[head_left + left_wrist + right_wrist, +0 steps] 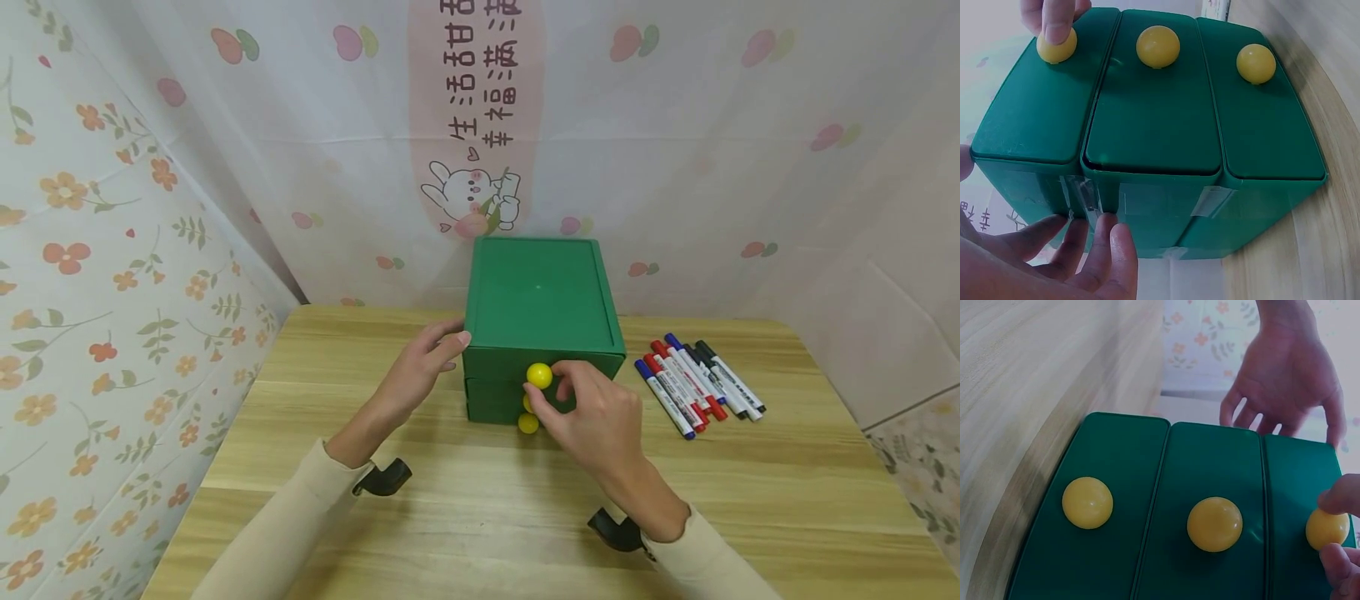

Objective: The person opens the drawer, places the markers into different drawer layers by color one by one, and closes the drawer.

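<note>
Pinches top knob (pixel 539 376), facing away from back edge of desk (pixel 480 517), in right grip (pixel 600 417) and rests uncurled left grip (pixel 408 375) against green box (pixel 540 292).

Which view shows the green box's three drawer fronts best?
The left wrist view: all drawer fronts face the camera, the right hand covering part of just the top one. The right wrist view crops them at the bottom; the head view shows them foreshortened beneath the box's top, partly behind that hand.
</note>
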Motion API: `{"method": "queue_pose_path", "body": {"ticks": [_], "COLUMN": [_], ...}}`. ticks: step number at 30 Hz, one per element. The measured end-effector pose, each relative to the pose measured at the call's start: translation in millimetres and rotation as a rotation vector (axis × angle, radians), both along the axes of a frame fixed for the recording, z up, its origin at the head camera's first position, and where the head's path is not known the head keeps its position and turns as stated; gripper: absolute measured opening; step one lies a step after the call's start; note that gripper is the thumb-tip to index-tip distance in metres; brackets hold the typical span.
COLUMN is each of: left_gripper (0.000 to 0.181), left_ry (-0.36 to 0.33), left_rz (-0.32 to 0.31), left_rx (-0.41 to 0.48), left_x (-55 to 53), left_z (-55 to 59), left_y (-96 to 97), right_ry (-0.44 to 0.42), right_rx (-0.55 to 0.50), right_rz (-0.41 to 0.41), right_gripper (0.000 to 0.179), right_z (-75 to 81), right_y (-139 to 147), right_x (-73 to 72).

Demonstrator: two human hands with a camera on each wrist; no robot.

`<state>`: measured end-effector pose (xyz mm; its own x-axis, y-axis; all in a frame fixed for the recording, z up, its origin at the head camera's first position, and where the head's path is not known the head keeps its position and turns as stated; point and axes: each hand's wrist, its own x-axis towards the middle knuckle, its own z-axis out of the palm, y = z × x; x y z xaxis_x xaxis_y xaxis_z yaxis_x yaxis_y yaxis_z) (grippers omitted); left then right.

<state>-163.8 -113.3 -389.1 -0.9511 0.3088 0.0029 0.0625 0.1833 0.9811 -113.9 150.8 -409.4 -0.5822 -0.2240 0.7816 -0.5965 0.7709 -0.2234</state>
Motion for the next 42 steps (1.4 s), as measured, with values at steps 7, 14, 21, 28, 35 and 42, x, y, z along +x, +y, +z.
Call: {"method": "queue_pose_path", "body": {"ticks": [7,14,21,28,35,42], "left_gripper": [0.063,0.063,0.062,0.06,0.06,0.059], "left_ry": [0.002,0.011,0.025,0.053,0.054,0.062], "left_rz": [0.01,0.008,0.01,0.025,0.023,0.024], "left_rx": [0.01,0.016,0.012,-0.048,-0.051,-0.059], "left_x": [0.3,1.2,0.3,1.3,1.6,-0.2], "left_z": [-1.0,-1.6,-3.2,-3.1,-2.7,-4.5], "left_y": [0.0,-0.5,0.1,-0.1,0.0,-0.6], "right_ry": [-0.004,-0.013,0.0,-0.013,-0.009,-0.036], "right_rx": [0.009,0.016,0.023,0.031,0.046,0.06], "right_rz": [0.001,0.006,0.016,0.017,0.005,0.003], "right_gripper": [0.037,0.037,0.056,0.065,0.068,0.07], "right_z": [0.2,0.7,2.0,2.8,4.2,5.6], "right_y": [0.7,1.2,0.5,-0.2,-0.1,-0.6], "right_x": [4.5,11.5,18.4,25.7,32.8,41.7]}}
